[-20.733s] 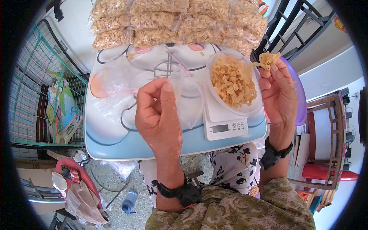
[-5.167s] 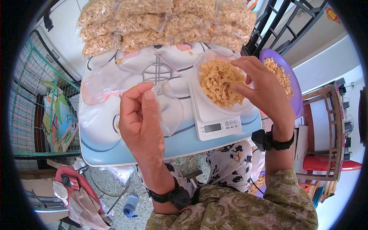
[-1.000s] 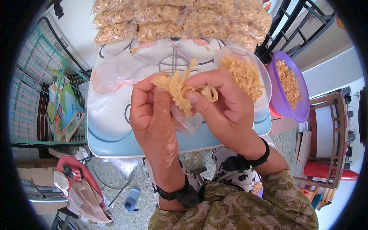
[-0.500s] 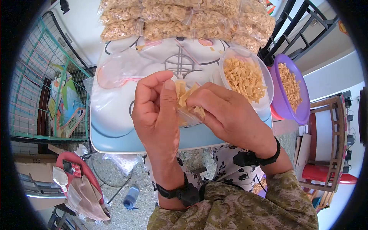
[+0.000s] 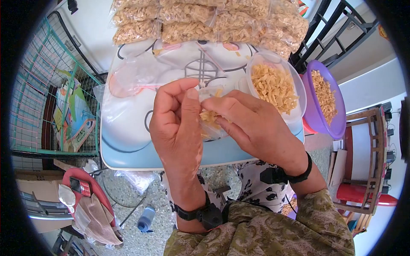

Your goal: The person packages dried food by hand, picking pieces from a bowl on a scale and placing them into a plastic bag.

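The small bag (image 5: 212,123) pinched between the left hand (image 5: 177,128) and the right hand (image 5: 252,128) is thin clear plastic, glossy and crinkled, holding dry, rough, matt yellow strips (image 5: 210,116). Beyond the hands, the desk (image 5: 128,141) has a smooth printed top with a soft sheen. Right of the right hand, a translucent plastic tub (image 5: 294,81) and a glossy purple bowl (image 5: 337,119), probably plastic.

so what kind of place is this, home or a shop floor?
Most likely a home, with snacks packed by hand at a small printed table. Sealed bags of snacks are stacked at its far edge, a purple basin sits beside it, and a wooden chair and stair railing look domestic.
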The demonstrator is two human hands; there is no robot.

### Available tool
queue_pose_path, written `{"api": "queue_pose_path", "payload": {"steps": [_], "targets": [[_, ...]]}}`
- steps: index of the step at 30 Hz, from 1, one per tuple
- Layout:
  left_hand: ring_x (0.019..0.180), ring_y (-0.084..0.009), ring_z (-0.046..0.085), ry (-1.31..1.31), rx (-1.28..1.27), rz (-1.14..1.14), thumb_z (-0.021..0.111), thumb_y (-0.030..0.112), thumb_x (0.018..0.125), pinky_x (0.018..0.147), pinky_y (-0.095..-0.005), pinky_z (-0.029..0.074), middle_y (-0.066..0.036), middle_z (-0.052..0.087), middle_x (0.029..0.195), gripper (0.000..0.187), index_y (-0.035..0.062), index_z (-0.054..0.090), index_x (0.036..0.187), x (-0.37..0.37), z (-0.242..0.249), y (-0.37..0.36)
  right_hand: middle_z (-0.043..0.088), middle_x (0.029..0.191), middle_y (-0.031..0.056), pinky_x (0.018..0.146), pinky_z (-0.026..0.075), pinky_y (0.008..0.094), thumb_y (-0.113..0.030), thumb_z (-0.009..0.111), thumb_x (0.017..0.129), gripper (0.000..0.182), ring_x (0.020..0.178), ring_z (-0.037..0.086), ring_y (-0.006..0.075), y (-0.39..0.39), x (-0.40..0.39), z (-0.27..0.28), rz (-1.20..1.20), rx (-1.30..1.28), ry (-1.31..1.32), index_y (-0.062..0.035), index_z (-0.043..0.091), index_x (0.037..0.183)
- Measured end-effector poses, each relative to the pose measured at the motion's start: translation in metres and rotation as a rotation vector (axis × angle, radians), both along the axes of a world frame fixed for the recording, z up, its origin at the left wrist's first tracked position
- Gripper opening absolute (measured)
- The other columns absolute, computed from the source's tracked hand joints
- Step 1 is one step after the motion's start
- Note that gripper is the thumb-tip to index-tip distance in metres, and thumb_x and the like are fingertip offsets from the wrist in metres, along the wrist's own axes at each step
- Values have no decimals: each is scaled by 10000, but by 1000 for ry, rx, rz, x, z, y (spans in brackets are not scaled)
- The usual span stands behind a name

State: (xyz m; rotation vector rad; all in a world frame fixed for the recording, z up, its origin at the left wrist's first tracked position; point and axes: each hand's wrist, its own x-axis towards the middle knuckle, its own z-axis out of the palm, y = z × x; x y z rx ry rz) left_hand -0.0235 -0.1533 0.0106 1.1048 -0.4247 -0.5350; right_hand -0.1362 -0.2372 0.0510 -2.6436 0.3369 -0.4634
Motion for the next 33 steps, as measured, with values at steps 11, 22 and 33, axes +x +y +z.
{"api": "queue_pose_path", "payload": {"steps": [11,22,33], "targets": [[691,-16,455,-129,-13,-23,554,50,933,591,-160,361,28,549,791,126,5,583,1047,-3,6,6,578,765,104,571,474,363,-41,621,792,169,683,597,302,-4,2,-2,68,-96,83,-48,597,959],[722,-32,499,-148,-48,0,567,57,930,633,-170,400,11,581,809,126,4,582,1042,-2,6,7,590,777,200,648,470,474,-115,533,878,151,761,602,401,6,7,-2,-78,264,17,-18,483,983],[732,-32,470,-148,-85,-14,575,56,926,645,-165,381,6,570,860,136,-14,578,1042,-2,1,7,569,799,144,664,486,425,-19,537,770,110,773,596,350,2,3,2,165,27,111,-6,565,876]]}}
